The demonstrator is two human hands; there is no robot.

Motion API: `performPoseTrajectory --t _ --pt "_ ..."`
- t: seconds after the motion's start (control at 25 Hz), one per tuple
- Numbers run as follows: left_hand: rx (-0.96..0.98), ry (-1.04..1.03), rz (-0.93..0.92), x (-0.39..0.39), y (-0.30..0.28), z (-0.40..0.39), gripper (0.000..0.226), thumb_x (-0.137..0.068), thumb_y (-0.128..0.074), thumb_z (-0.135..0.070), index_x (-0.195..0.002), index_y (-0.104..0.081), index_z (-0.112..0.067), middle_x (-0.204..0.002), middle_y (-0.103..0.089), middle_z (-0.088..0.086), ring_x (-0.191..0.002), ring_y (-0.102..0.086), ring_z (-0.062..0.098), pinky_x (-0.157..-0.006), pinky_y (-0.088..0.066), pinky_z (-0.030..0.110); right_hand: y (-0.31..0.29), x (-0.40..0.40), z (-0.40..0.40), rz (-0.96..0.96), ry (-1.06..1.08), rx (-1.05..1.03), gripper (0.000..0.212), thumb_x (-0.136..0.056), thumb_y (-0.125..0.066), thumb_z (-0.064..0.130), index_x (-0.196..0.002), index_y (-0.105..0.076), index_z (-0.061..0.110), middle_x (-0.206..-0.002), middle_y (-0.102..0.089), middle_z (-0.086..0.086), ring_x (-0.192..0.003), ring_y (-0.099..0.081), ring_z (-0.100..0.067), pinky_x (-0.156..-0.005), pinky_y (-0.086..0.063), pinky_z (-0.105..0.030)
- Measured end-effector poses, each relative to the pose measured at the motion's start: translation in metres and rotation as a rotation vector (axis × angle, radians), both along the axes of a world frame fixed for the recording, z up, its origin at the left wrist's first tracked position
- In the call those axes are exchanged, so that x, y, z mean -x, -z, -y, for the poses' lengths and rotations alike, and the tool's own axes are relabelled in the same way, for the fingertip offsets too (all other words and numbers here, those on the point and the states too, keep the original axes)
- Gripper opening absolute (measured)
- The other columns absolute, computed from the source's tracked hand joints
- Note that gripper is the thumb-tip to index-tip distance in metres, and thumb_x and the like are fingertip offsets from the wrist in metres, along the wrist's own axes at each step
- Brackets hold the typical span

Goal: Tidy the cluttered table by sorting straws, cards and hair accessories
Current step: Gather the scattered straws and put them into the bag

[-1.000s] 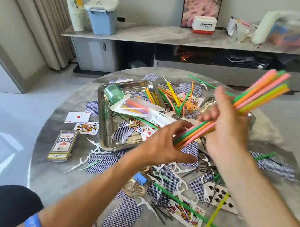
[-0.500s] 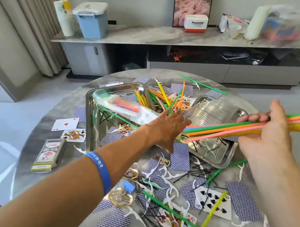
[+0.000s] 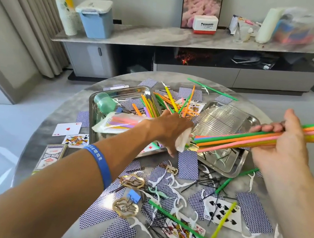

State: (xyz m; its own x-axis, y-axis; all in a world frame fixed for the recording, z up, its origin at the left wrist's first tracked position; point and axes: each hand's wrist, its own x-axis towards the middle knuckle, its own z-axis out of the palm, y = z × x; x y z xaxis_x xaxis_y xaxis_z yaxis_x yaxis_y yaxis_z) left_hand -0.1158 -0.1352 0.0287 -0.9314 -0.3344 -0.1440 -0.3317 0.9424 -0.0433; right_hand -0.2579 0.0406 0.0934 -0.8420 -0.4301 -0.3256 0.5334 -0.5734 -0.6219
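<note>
My right hand (image 3: 281, 151) grips a bundle of long straws (image 3: 237, 138), orange, green, pink and yellow, held level above the right steel tray (image 3: 233, 169). My left hand (image 3: 167, 129) reaches across to the right end of a white straw packet (image 3: 111, 123) that lies in the left steel tray (image 3: 92, 114); its fingers close on the packet's white end. More loose straws (image 3: 176, 105) are piled behind the trays. Playing cards (image 3: 220, 211), gold hair clips (image 3: 132, 181), black hairpins (image 3: 157, 232) and white floss picks lie scattered over the round table (image 3: 50, 164).
A card box (image 3: 51, 158) lies at the table's left edge. A long green straw (image 3: 193, 231) and a yellow one cross the near cards. A ribbed clear lid (image 3: 220, 117) sits in the right tray. A green cup (image 3: 104, 102) rests in the left tray.
My right hand carried the straw bundle out to the right and levelled it. My left hand let go of the bundle and reached forward to the packet in the left tray.
</note>
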Motion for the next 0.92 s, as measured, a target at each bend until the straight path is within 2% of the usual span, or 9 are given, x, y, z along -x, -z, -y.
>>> performPoseTrajectory --t 0.2,0.28,0.44,0.6,0.72,0.8,0.84,0.92 --pt "-0.178 -0.034 -0.62 -0.033 -0.028 -0.01 0.089 -0.063 -0.086 -0.045 -0.135 -0.042 -0.018 -0.12 -0.06 0.004 -0.108 -0.056 0.025 -0.091 -0.04 0.034 -0.014 0.002 0.004 0.043 0.022 0.134 0.038 -0.094 -0.064 0.033 -0.065 -0.043 0.021 -0.047 -0.038 0.007 -0.042 -0.044 -0.009 -0.055 -0.046 -0.019" --pt "-0.197 -0.049 -0.758 -0.054 -0.037 -0.022 0.084 -0.065 -0.083 -0.045 -0.134 -0.045 -0.016 -0.12 -0.061 0.002 -0.108 -0.055 0.022 -0.093 -0.04 0.033 -0.027 -0.007 0.009 0.029 0.005 0.211 0.04 -0.094 -0.064 0.032 -0.062 -0.042 0.021 -0.046 -0.037 0.007 -0.041 -0.043 -0.009 -0.053 -0.045 -0.02" --pt "-0.19 -0.101 -0.831 -0.076 -0.05 -0.041 0.085 -0.062 -0.063 -0.054 -0.134 -0.048 -0.011 -0.124 -0.06 0.004 -0.112 -0.052 0.022 -0.097 -0.038 0.037 -0.041 -0.04 0.018 -0.053 -0.057 0.213 0.038 -0.093 -0.066 0.031 -0.065 -0.042 0.02 -0.047 -0.035 0.007 -0.042 -0.041 -0.01 -0.052 -0.043 -0.023" --pt "-0.138 -0.09 -0.845 -0.077 -0.048 -0.052 0.078 -0.068 -0.079 -0.046 -0.131 -0.051 -0.01 -0.12 -0.062 0.004 -0.107 -0.053 0.02 -0.097 -0.04 0.041 -0.051 -0.066 0.022 -0.195 -0.063 0.225 0.042 -0.095 -0.064 0.028 -0.063 -0.039 0.018 -0.047 -0.035 0.004 -0.042 -0.041 -0.013 -0.051 -0.043 -0.026" --pt "-0.138 -0.077 -0.875 -0.073 -0.047 -0.057 0.073 -0.073 -0.08 -0.046 -0.131 -0.051 -0.012 -0.12 -0.062 0.001 -0.107 -0.052 0.016 -0.097 -0.041 0.041 -0.052 -0.079 0.029 -0.344 -0.066 0.266 0.04 -0.095 -0.064 0.026 -0.065 -0.041 0.016 -0.048 -0.04 0.0 -0.046 -0.047 -0.018 -0.056 -0.05 -0.031" --pt "-0.154 -0.087 -0.883 -0.069 -0.05 -0.06 0.074 -0.072 -0.078 -0.048 -0.131 -0.05 -0.014 -0.121 -0.061 0.002 -0.107 -0.053 0.017 -0.096 -0.04 0.038 -0.038 -0.096 0.035 -0.473 -0.101 0.219 0.031 -0.095 -0.064 0.027 -0.069 -0.05 0.017 -0.055 -0.056 -0.001 -0.059 -0.061 -0.02 -0.065 -0.054 -0.031" --pt "-0.148 -0.096 -0.886 -0.068 -0.051 -0.061 0.076 -0.07 -0.08 -0.047 -0.131 -0.05 -0.013 -0.12 -0.062 0.003 -0.107 -0.053 0.019 -0.095 -0.04 0.038 -0.027 -0.103 0.038 -0.565 -0.142 0.153 0.023 -0.094 -0.065 0.029 -0.074 -0.058 0.018 -0.065 -0.066 0.0 -0.07 -0.067 -0.016 -0.069 -0.054 -0.026" --pt "-0.132 -0.117 -0.906 -0.069 -0.052 -0.059 0.076 -0.066 -0.085 -0.038 -0.129 -0.053 -0.009 -0.118 -0.063 0.004 -0.108 -0.057 0.024 -0.095 -0.041 0.042 -0.007 -0.111 0.04 -0.759 -0.315 -0.001 0.014 -0.086 -0.068 0.037 -0.089 -0.07 0.023 -0.085 -0.074 0.01 -0.084 -0.069 -0.004 -0.073 -0.051 -0.017"
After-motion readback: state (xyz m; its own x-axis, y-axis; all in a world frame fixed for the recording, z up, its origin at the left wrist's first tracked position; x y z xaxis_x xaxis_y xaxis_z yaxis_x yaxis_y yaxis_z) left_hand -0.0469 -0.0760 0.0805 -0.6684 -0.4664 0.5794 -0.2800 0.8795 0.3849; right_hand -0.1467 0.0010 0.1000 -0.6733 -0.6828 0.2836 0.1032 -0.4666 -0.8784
